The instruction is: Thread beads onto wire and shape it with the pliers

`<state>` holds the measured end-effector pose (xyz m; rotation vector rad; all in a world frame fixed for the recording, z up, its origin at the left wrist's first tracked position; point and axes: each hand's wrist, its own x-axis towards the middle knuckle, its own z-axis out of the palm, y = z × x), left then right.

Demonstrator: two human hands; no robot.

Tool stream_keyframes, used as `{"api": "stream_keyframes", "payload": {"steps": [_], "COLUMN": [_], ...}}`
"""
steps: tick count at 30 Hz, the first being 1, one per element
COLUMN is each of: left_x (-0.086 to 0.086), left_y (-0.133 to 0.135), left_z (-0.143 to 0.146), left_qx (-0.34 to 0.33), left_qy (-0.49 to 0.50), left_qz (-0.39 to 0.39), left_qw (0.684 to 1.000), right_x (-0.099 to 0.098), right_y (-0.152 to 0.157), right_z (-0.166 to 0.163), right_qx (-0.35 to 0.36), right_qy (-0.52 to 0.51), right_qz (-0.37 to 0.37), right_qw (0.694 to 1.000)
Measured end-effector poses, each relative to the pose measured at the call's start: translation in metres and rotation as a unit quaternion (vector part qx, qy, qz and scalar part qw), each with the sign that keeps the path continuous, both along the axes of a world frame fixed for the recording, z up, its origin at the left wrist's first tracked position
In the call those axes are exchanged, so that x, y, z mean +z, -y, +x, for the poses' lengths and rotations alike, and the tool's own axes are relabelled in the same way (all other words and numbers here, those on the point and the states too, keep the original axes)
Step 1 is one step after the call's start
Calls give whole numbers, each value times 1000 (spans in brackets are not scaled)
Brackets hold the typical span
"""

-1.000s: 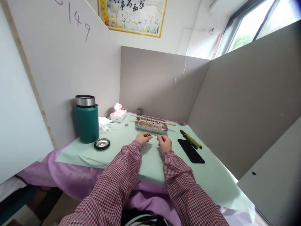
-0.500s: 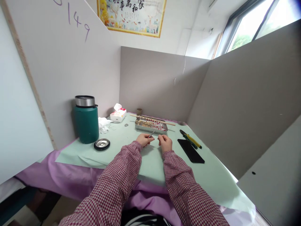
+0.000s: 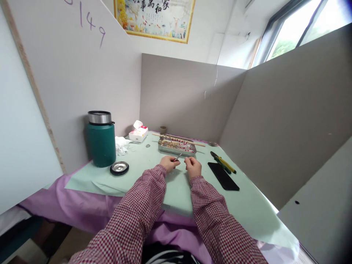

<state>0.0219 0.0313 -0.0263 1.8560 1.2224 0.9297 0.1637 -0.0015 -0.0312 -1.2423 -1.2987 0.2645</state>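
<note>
My left hand (image 3: 169, 163) is closed around a small pointed metal tool (image 3: 178, 157), whose thin tip juts out up and to the right; a bit of red shows near my fingers. Its exact kind is too small to tell. Just to the right, my right hand (image 3: 193, 167) is closed in a pinch, and anything between its fingertips is too small to make out. A narrow gap separates the two hands. Right behind them lies a shallow metal tray (image 3: 176, 151) with gold and red small pieces in it. A wooden stick (image 3: 196, 144) with several beads along it rests across the tray.
To the right lie a black flat slab (image 3: 223, 176) and yellow-and-green-handled pliers (image 3: 224, 163). A green flask (image 3: 101, 145), its lid (image 3: 119, 168), crumpled tissue (image 3: 121, 145) and a tissue pack (image 3: 138, 134) stand left. A small cup (image 3: 163, 129) is behind the tray. Grey partitions (image 3: 187, 95) enclose the table.
</note>
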Motion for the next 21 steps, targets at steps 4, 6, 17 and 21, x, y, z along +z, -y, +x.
{"api": "stream_keyframes", "payload": {"steps": [4,6,17,21], "left_x": [0,1,7,7], "left_y": [0,1,8,8], "left_z": [1,1,0,0], "left_qx": [5,-3,-23,-23], "left_qy": [3,12,-7,-11], "left_qz": [-8,-28,20,18], "left_qw": [1000,1000,1000,1000], "right_x": [-1,-1,1,2], "right_y": [-1,-1,0,0], "right_z": [0,1,0,0], "right_qx": [-16,-16,39,70], "right_qy": [47,52,-34,-64], "right_qz": [56,69,11,1], "right_qw": [997,996,999,996]}}
